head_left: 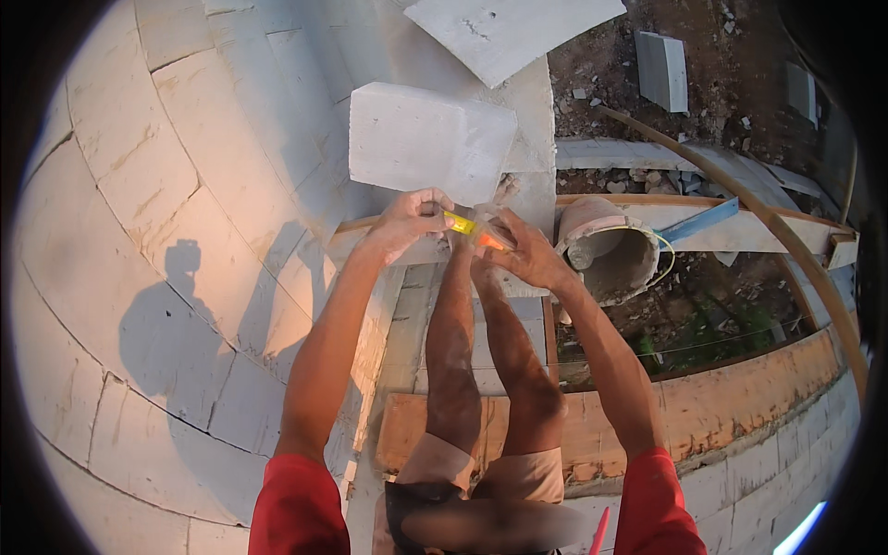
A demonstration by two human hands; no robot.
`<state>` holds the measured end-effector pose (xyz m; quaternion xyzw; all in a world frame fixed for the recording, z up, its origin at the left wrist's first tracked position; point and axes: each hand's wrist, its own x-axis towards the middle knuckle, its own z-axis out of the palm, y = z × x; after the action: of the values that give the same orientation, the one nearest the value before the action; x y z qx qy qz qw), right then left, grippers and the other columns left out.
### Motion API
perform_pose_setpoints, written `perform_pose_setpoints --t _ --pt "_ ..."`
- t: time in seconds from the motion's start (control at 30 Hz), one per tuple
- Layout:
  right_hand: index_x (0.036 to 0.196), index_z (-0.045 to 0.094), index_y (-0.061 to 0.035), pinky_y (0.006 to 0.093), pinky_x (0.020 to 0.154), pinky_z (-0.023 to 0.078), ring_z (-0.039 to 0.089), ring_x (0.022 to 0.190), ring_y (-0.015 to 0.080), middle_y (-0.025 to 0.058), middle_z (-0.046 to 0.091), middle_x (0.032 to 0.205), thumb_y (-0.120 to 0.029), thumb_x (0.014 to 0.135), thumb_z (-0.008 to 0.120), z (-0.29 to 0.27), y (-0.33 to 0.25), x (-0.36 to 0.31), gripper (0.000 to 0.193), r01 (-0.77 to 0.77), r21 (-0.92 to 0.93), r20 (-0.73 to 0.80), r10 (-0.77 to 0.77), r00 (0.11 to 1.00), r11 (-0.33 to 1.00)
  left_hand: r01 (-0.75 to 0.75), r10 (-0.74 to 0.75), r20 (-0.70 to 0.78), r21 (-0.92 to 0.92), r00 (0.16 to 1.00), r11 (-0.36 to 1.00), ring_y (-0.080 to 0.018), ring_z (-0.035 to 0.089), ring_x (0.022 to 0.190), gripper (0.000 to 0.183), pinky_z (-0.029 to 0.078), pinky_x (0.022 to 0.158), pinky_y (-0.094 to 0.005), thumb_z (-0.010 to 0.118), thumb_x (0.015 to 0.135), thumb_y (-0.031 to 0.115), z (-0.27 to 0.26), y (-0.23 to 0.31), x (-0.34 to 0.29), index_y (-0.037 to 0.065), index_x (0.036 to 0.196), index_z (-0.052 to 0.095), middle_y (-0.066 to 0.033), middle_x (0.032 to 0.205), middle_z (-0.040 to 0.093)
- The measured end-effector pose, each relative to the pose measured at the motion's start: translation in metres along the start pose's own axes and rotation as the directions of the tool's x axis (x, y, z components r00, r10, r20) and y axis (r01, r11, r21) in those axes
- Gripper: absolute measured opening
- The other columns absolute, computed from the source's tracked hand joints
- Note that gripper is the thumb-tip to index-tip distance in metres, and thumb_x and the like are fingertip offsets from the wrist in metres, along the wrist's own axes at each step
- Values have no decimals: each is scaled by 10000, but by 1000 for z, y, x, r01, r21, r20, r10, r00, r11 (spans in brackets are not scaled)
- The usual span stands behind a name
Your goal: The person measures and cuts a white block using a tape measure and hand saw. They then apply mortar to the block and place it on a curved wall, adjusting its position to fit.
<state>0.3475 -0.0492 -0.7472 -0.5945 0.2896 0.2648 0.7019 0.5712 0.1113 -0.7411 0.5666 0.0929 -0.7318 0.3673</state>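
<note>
Both hands meet in front of me, above my legs and just below a pale block (402, 139). My left hand (407, 225) pinches the yellow strip of a small tape measure (458, 222) between thumb and fingers. On its other side my right hand (524, 248) closes around the orange part, its fingers hiding much of the case. A short yellow length shows between the hands. The pale block lies on a grey ledge, apart from both hands.
A pale block wall (208, 120) rises on the left, bearing my shadow. Another slab (513, 32) lies beyond. On the right are a mortar-stained bucket (592, 218), a blue strip (700, 223), a long curved pole (740, 190) and wooden planks (731, 407). Rubble covers lower ground.
</note>
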Motion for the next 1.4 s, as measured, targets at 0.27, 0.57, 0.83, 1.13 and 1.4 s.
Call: perform_pose_setpoints --t 0.27,0.57,0.83,1.13,1.4 --pt "1409 559 -93 419 827 500 604 913 294 146 592 1065 -370 879 778 -128 29 67 637 48 -508 -189 -166 968 860 -305 415 -700 286 581 908 -144 629 1053 392 469 985 -284 801 864 90 -161 63 64 58 1231 668 -68 1123 710" --pt "1373 594 -91 408 789 496 595 870 269 131 619 1108 -384 878 780 -150 51 67 604 44 -506 -182 -156 971 861 -301 424 -721 303 548 904 -169 627 1202 426 415 1115 -307 826 852 123 -160 48 101 30 1243 685 -95 1237 714" --pt "1384 593 -111 397 839 507 607 923 272 126 612 1109 -389 886 763 -134 37 72 595 34 -503 -181 -143 973 864 -292 415 -779 306 470 906 -169 660 1151 397 456 1078 -294 832 837 98 -148 47 104 12 1204 706 -108 1213 728" --pt "1356 608 -106 412 827 503 608 928 275 119 620 1086 -439 871 771 -130 36 78 611 -8 -468 -203 -99 974 884 -255 415 -773 329 480 909 -164 661 1136 396 464 1057 -292 849 825 120 -153 45 106 30 1190 723 -107 1206 731" --pt "1484 470 -154 448 952 492 600 1080 329 154 603 1203 -396 844 805 -113 22 70 763 81 -430 -216 -189 958 899 -318 455 -753 335 476 887 -216 596 1238 426 438 1091 -364 813 872 234 -142 58 87 38 1234 703 -111 1265 692"
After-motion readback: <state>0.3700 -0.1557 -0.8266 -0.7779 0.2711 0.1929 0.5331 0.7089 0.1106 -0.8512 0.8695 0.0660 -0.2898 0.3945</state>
